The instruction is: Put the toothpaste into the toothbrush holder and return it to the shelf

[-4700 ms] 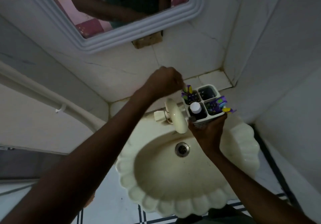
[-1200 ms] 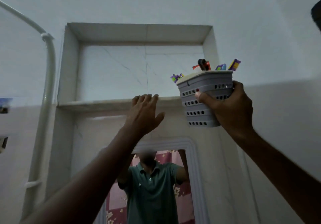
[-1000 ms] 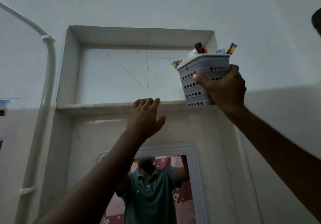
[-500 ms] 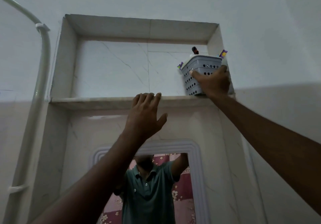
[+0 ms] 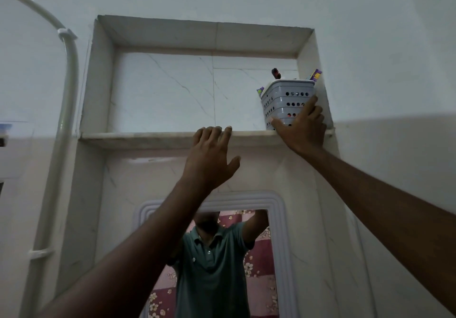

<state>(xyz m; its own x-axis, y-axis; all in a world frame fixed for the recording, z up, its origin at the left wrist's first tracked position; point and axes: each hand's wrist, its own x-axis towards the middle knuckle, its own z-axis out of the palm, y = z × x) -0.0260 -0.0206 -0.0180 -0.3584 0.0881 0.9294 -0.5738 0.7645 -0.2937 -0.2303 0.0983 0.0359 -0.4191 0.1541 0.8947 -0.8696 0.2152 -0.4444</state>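
At the shelf's (image 5: pixel 158 137) right end, I see the toothbrush holder (image 5: pixel 283 100) standing, right hand (image 5: pixel 302 130) fingers spread loosely against its front; left hand (image 5: pixel 209 160) splayed, empty, fingertips on the shelf edge.

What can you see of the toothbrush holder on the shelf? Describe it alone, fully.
The toothbrush holder is a pale grey tub, apparently plastic, with ribbed sides pierced by rows of round holes. It stands upright at the right end of the shelf, close to the recess's side wall. Colourful handles and a dark tip poke out of its top. The right hand rests against its front, fingers spread; the left hand does not touch it.
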